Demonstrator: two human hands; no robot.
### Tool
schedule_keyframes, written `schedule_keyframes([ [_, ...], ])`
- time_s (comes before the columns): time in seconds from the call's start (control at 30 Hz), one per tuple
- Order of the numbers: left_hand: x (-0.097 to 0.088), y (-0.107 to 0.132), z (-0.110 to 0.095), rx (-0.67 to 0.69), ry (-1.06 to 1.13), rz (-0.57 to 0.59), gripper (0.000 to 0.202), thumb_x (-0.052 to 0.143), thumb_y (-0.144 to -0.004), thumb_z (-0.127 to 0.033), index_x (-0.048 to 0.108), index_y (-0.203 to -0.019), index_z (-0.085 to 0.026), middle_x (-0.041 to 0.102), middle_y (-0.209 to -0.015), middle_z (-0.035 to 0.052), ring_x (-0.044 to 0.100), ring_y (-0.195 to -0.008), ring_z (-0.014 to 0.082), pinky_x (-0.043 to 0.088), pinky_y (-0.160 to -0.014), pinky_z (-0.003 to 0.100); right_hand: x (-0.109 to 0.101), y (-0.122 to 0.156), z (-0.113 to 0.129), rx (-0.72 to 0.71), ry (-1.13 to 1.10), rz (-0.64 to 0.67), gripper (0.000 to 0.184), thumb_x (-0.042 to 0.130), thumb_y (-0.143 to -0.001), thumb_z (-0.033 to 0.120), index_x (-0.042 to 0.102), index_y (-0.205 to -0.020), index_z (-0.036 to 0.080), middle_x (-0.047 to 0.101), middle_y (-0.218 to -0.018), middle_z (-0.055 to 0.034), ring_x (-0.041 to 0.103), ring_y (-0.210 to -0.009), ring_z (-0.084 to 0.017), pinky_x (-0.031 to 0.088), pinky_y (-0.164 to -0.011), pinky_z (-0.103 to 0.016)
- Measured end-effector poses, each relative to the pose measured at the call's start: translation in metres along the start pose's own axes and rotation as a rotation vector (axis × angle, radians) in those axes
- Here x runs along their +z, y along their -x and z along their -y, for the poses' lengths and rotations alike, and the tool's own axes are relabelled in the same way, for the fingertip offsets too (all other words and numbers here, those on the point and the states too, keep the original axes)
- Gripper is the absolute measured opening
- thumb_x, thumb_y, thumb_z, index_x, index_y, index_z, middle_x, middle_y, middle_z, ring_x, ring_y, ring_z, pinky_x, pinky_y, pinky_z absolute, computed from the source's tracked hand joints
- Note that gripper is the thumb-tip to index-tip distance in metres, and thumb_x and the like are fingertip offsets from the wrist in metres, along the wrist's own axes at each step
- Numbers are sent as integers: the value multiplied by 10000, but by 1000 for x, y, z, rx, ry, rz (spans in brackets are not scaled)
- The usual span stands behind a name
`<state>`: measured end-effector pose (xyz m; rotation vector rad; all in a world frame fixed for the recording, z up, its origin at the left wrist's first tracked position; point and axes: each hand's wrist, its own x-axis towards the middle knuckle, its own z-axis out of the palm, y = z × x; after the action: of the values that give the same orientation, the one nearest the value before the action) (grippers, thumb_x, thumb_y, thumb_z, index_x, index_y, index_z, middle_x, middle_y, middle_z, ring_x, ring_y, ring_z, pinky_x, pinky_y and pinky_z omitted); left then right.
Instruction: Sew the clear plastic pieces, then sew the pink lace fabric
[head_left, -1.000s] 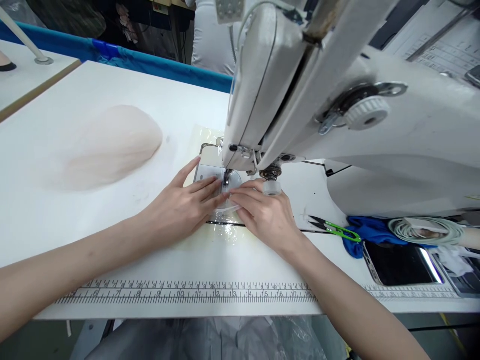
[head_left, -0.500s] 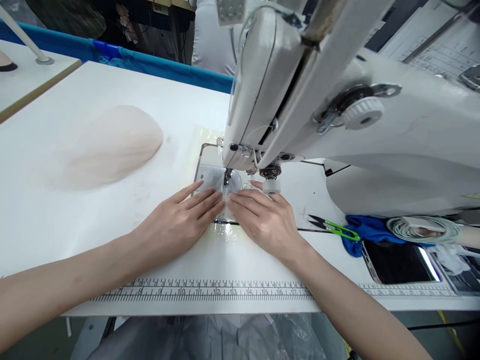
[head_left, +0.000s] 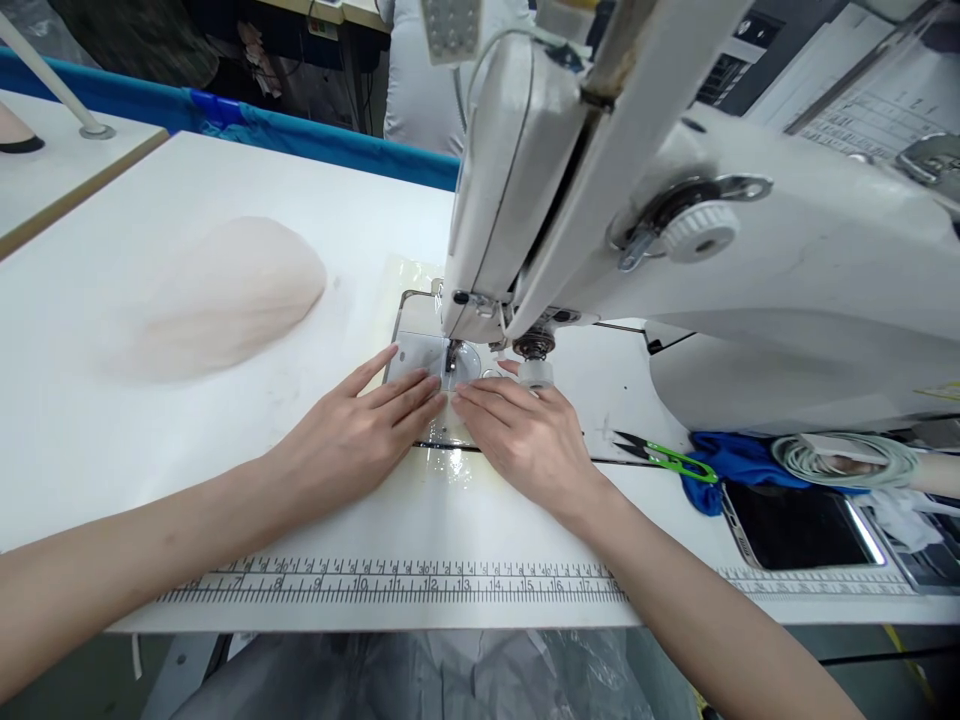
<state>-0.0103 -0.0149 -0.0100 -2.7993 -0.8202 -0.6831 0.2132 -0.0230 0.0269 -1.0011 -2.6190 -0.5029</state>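
A white sewing machine [head_left: 495,190] stands over the table, its presser foot [head_left: 451,355] down near the metal needle plate [head_left: 416,355]. My left hand [head_left: 356,435] lies flat with fingers stretched out, fingertips just left of and in front of the foot. On the other side my right hand [head_left: 529,435] is also flat, its fingertips pointing at the foot and partly under the machine head. Shiny clear film [head_left: 450,468] covers the bed between the hands. Whether thin material lies beneath my fingers, I cannot make out.
A pale pink sheer-looking oval piece [head_left: 240,295] lies on the left. Green-handled thread snips [head_left: 675,462], a blue cloth [head_left: 720,450], a phone [head_left: 802,528] and a coiled pale cord [head_left: 840,455] lie at the right. A ruler strip [head_left: 390,583] runs along the front edge.
My left hand has shifted slightly left, widening the gap between the hands a little. My right hand stays almost in place. The camera view has moved slightly.
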Motion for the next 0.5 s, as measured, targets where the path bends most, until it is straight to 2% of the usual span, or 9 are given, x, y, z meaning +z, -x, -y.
schedule_keyframes([
  [0.23, 4, -4, 5, -27, 9, 6, 380, 407, -962, -104, 561, -1310, -100, 588, -1337, 124, 549, -1265, 260, 296, -1181, 555, 3, -2, -2, 11, 29, 11, 237, 506, -934, 67, 720, -981, 157, 752, -1057, -7, 679, -901, -149, 446, -1029, -371],
  [0.4, 4, -4, 6, -31, -18, 9, 377, 394, -971, -110, 560, -1309, -114, 589, -1337, 109, 547, -1269, 246, 296, -1180, 556, 3, -1, -2, 18, 29, 40, 269, 482, -946, 67, 714, -1021, 181, 748, -1069, -9, 677, -935, -155, 454, -1023, -379],
  [0.5, 4, -5, 6, -32, -5, 5, 377, 399, -968, -110, 558, -1310, -106, 590, -1333, 120, 546, -1268, 253, 288, -1181, 565, 3, -1, -3, 6, 19, 23, 242, 505, -935, 63, 715, -1020, 147, 751, -1059, -24, 676, -944, -163, 437, -1034, -370],
])
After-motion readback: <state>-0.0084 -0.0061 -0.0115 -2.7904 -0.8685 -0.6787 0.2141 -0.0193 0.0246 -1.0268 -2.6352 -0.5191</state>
